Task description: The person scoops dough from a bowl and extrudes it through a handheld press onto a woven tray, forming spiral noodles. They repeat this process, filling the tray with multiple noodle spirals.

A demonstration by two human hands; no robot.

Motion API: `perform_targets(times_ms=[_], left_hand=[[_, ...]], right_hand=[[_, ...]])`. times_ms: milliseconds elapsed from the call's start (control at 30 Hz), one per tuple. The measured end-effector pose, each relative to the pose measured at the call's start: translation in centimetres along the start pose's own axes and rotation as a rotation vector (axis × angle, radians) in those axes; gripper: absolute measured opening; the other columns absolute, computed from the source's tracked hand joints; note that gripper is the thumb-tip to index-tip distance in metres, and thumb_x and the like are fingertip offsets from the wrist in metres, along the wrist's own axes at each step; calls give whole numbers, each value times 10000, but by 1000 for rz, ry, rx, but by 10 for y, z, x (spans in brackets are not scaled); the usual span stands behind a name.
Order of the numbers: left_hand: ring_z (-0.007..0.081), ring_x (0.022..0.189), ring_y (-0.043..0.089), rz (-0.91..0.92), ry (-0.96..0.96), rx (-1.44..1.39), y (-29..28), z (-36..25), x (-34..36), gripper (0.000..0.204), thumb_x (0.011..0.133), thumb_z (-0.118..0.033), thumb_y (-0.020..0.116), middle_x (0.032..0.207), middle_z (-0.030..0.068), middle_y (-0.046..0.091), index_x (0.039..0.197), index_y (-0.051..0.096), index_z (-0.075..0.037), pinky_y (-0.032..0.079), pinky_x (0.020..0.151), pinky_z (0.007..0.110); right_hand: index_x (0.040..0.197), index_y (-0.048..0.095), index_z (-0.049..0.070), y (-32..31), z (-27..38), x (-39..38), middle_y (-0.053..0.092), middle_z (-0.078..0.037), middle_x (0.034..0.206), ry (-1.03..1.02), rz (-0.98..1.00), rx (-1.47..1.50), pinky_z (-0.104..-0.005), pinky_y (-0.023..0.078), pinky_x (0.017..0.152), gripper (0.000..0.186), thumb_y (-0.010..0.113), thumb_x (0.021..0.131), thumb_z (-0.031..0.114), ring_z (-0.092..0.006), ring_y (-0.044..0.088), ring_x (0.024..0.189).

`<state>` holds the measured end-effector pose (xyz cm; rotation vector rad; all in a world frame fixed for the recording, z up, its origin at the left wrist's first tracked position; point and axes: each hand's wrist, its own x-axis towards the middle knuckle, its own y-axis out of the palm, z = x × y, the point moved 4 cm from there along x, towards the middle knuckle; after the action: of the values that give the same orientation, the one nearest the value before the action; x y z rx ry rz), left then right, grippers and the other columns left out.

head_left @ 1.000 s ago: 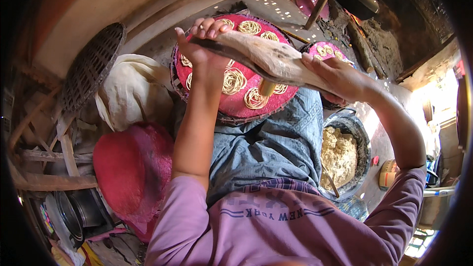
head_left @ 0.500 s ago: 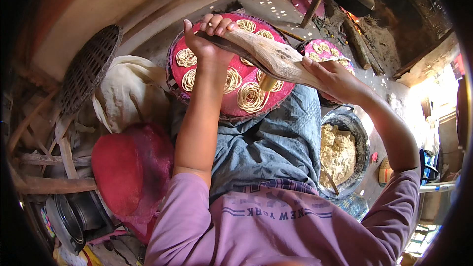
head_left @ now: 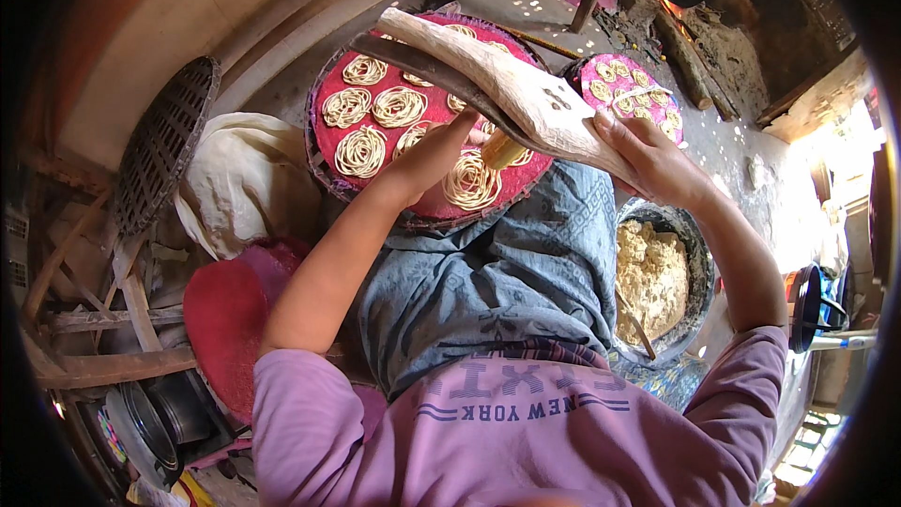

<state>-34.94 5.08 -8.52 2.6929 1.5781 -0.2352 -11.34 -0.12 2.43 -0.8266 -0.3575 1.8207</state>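
A wooden hand press (head_left: 526, 84), with a pale upper lever, a dark lower one and a brass-coloured cylinder (head_left: 503, 151) underneath, is held over a round tray. My right hand (head_left: 662, 161) is closed round its right end. Below the dark lever, my left hand (head_left: 434, 161) is beside the cylinder; most of its fingers are hidden, so its grip does not show. Several coils of pale dough strands (head_left: 399, 106) lie on the tray's pink-red cloth (head_left: 330, 80). One coil (head_left: 471, 180) sits right under the cylinder.
A smaller pink-covered tray (head_left: 667, 100) of coils stands at the far right. By my right knee is a basin (head_left: 699, 268) of crumbly dough (head_left: 649, 272) with a stick. A white cloth (head_left: 230, 174), woven basket (head_left: 169, 145) and red cushion-like piece (head_left: 223, 319) are left. A fire glows at the back right.
My left hand has left the top of the press's left end and moved down beside the cylinder. The two levers' left ends now stand apart. My right hand keeps its hold.
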Motion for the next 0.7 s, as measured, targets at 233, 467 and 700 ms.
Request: perform_targets(times_ms=[233, 467, 700], left_hand=[[223, 1281, 458, -38, -140, 105, 2, -11, -3, 712, 979, -596, 323, 1360, 140, 533, 1432, 411, -54, 250, 1105, 360], [265, 1242, 462, -124, -65, 557, -11, -5, -9, 729, 977, -624, 274, 1383, 183, 513, 1451, 365, -78, 267, 1093, 385], [289, 1212, 404, -242, 528, 1458, 10, -19, -58, 413, 900, -353, 567, 1414, 75, 452, 1262, 575, -156, 317, 1031, 426]], right_hand=[[1095, 652, 31, 0, -2, 6, 477, 26, 596, -71, 4, 46, -260, 375, 464, 563, 401, 997, 525, -59, 457, 507], [1059, 658, 26, -3, -12, 17, 479, 29, 602, -98, -59, 83, -260, 372, 466, 546, 405, 1002, 506, -61, 455, 510], [1052, 647, 16, -13, -18, 17, 489, 33, 617, -87, -104, 60, -241, 359, 471, 515, 424, 1003, 478, -56, 463, 535]])
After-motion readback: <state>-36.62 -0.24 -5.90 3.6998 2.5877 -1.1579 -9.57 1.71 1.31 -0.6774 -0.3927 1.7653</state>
